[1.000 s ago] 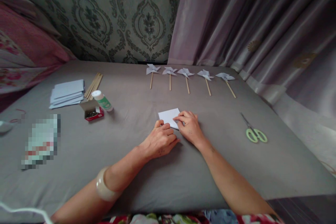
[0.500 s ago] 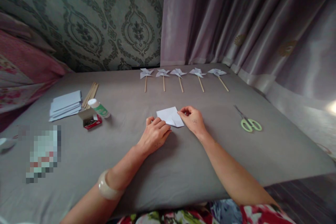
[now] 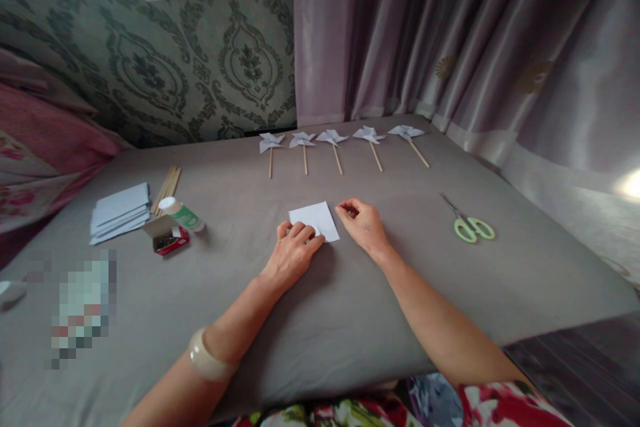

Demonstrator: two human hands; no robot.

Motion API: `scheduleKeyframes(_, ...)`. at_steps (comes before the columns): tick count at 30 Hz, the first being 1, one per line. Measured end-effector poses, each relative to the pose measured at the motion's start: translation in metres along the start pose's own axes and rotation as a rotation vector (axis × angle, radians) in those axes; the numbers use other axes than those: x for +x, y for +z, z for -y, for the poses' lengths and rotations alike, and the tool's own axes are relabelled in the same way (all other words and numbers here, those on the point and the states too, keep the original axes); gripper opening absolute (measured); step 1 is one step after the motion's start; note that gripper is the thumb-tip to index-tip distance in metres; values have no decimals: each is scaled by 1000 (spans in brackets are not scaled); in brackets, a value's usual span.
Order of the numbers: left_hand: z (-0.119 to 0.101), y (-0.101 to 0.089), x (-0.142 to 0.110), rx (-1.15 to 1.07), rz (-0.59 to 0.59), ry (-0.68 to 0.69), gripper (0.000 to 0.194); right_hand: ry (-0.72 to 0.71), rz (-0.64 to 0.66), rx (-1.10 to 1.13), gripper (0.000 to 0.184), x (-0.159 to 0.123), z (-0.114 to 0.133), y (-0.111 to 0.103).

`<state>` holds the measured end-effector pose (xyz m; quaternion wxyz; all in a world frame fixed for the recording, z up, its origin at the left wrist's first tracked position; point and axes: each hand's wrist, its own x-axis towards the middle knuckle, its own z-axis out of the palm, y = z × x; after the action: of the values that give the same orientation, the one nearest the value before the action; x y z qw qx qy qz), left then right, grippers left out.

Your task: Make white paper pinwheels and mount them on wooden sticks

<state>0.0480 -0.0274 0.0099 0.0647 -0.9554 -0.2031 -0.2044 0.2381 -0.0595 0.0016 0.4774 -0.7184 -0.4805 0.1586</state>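
Note:
A small white sheet of paper (image 3: 311,213) lies on the grey cloth in front of me. My left hand (image 3: 295,247) rests on its lower edge, fingers curled and thumb pressing the sheet down near the lower right corner. Part of the paper is hidden under those fingers. Just right of the sheet, my right hand (image 3: 364,225) hovers low with thumb and forefinger pinched together, apart from the paper. Whether anything is between those fingertips is too small to make out.
Several paper pinwheels (image 3: 333,139) on sticks lie in a row at the back. Green-handled scissors (image 3: 467,223) are at right. At left are a paper stack (image 3: 123,207), wooden sticks (image 3: 167,190), a glue stick (image 3: 183,213), an opened small red box (image 3: 171,240) and a blurred item (image 3: 83,300).
My right fingers have come off the paper's right edge, where they were touching it. The paper's lower right part now looks flatter. The whole view has shifted slightly.

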Motion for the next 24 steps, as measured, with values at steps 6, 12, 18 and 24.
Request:
scheduleKeyframes(6, 6, -2, -3, -24, -9, -21, 22, -331, 234, -250, 31, -2, 1, -9)
scheduleKeyframes(12, 12, -4, -6, -7, -23, -18, 23, -530, 371, -398, 40, -4, 2, -16)
scheduleKeyframes(18, 20, -8, -7, 1, -36, -32, 23, -623, 393, -382, 35, -3, 0, -13)
scheduleKeyframes(24, 24, -10, -9, -10, -40, -33, 23, -690, 390, -415, 16, -6, 3, -10)
